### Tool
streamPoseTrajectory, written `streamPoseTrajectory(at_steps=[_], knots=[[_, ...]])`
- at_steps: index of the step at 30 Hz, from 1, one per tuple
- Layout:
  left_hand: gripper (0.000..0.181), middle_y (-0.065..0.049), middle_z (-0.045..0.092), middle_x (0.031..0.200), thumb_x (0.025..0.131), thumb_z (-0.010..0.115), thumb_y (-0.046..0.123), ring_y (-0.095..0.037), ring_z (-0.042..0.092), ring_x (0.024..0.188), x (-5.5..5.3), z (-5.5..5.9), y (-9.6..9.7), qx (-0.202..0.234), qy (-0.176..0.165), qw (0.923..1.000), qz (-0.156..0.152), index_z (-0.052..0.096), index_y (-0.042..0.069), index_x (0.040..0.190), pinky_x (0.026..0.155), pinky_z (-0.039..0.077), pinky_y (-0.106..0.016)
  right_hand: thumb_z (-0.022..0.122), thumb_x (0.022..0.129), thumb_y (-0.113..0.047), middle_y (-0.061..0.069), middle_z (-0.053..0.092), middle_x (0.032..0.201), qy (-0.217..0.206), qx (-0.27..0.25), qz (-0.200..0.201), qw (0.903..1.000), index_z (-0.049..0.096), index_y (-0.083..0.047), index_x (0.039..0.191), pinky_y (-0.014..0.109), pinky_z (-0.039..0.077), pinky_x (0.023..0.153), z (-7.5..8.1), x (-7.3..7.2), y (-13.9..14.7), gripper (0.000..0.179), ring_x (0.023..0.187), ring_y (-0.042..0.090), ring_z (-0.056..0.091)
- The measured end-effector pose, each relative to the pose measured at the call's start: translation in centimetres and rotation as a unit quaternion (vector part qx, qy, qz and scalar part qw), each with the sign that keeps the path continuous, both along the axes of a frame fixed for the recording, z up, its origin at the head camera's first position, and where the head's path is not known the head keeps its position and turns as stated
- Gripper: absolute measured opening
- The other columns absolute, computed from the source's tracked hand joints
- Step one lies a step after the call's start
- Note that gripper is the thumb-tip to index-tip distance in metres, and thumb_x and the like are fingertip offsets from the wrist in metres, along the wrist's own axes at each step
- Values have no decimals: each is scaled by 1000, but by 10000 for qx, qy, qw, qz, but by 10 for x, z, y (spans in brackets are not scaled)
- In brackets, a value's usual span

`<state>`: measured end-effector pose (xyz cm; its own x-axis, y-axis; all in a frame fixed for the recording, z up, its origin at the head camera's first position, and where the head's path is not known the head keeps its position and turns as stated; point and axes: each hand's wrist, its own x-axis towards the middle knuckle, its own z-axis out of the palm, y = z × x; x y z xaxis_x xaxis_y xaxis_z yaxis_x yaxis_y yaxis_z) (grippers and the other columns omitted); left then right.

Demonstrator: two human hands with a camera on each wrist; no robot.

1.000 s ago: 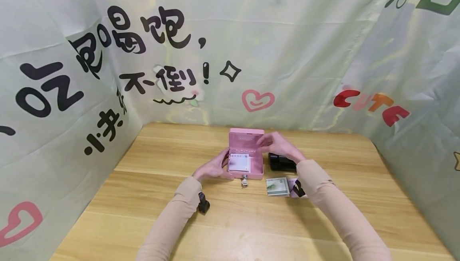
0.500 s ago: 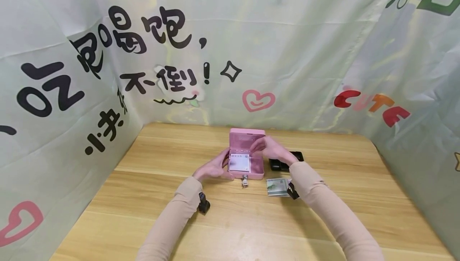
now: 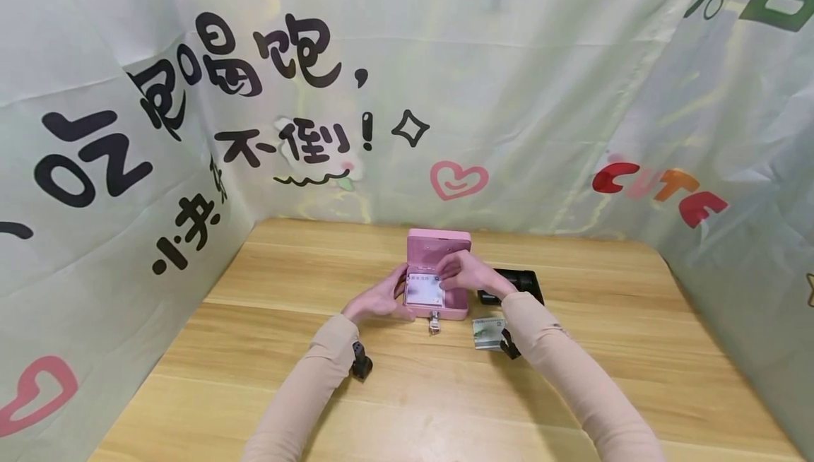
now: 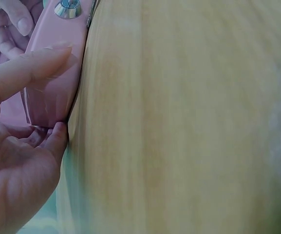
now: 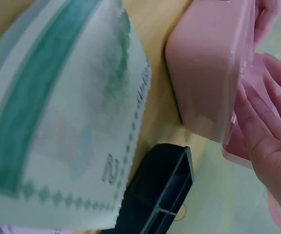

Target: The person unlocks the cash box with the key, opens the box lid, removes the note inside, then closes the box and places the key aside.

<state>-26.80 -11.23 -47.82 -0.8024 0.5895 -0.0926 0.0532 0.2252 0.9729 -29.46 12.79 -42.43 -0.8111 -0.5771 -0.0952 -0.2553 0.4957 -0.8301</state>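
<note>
A pink cash box (image 3: 456, 313) stands with its lid (image 3: 425, 244) raised. A stack of white printed notes (image 3: 422, 289) lies in its left part. My left hand (image 3: 374, 299) grips the box at its left front corner; in the left wrist view the thumb lies along the front wall and the fingertips sit at the bottom edge. Over the box's right part reaches my right hand (image 3: 469, 274), its fingertips right at the stack's right edge. Those fingers (image 5: 252, 114) look loosely extended in the right wrist view, with nothing visibly pinched. Keys (image 3: 434, 323) hang from the front lock.
A black compartmented tray (image 3: 526, 280) lies right of the box, partly behind the right wrist. In front of it lies a green-and-white note (image 3: 487, 333), with a purple note (image 5: 28, 228) by it in the right wrist view. Printed cloth walls border the wooden table (image 3: 407, 398).
My right hand has moved left and slightly down, from beside the raised lid to the stack of notes. The left hand keeps its grip on the box, which stays in place.
</note>
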Motion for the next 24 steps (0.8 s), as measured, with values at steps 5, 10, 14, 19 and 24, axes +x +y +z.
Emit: streamPoseTrajectory(at_steps=[5, 10, 14, 19, 24], knots=[[117, -24, 4, 169, 74, 73, -15, -40, 13, 156, 0, 0, 0, 104, 35, 9999, -82, -4, 0, 160, 130, 17, -48, 71, 86, 2, 27, 68, 122, -55, 158, -17, 9999, 65, 9, 116, 48, 54, 109, -3, 2, -1, 31, 121, 41, 64], [118, -22, 4, 169, 73, 74, -15, -38, 13, 157, -1, -1, 0, 75, 21, 10000, -47, -3, 2, 160, 131, 16, -47, 71, 86, 1, 22, 70, 120, 77, 255, 130, 9996, 66, 5, 113, 44, 55, 107, -8, 1, -2, 28, 119, 35, 66], [119, -20, 3, 170, 73, 75, -13, -36, 13, 157, -1, -1, 0, 7, -9, 10000, -14, -4, 3, 161, 131, 16, -45, 73, 86, 0, 22, 69, 122, 23, 328, 90, 9994, 66, 5, 115, 49, 52, 109, -9, 3, -3, 30, 120, 36, 64], [119, -21, 4, 170, 73, 75, -13, -37, 14, 157, -1, -2, 0, -42, 65, 10000, 0, -4, 2, 161, 131, 17, -45, 73, 86, -2, 22, 68, 125, 51, 514, 45, 9987, 67, 4, 117, 52, 51, 110, -8, 4, -5, 32, 121, 37, 63], [119, -20, 5, 170, 71, 75, -14, -36, 14, 157, -1, -2, 0, -32, 79, 10000, 30, -2, 3, 161, 131, 18, -44, 73, 86, -2, 23, 68, 126, 113, 550, 228, 9982, 66, 5, 120, 51, 52, 109, -8, 4, -6, 35, 121, 37, 63]])
